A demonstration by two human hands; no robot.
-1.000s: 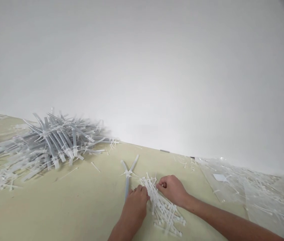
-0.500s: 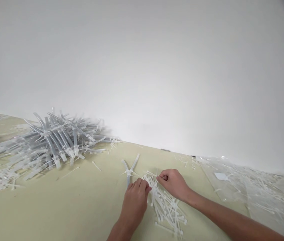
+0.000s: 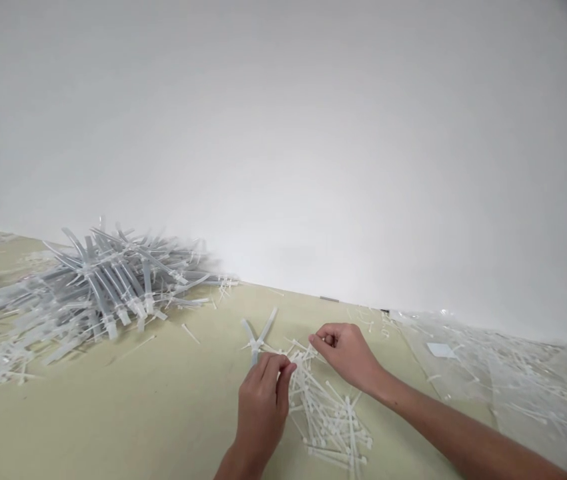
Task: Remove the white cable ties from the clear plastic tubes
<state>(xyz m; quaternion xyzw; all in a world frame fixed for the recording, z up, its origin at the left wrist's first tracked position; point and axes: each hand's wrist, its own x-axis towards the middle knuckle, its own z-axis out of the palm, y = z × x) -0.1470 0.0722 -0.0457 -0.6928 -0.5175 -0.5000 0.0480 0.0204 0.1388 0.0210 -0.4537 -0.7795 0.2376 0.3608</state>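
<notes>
My left hand (image 3: 266, 393) is closed at the left edge of a loose heap of white cable ties (image 3: 331, 420); what its fingertips pinch is too small to make out. Just beyond it lies a Y-shaped clear tube piece (image 3: 265, 328), its lower stem partly hidden by the hand. My right hand (image 3: 343, 350), fingers pinched together, is over the far right edge of the heap. Whether a thin tie is between those fingertips cannot be made out.
A large pile of clear tube pieces (image 3: 118, 280) stands at the left on the yellowish table (image 3: 113, 420). More white ties (image 3: 1, 360) lie near it. Clear plastic bags (image 3: 523, 380) with ties inside cover the right side. A white wall (image 3: 283, 133) rises behind.
My left hand has moved slightly left and its thumb is more apart from the palm. My right hand has risen slightly away from the heap. Some ties in the heap have shifted.
</notes>
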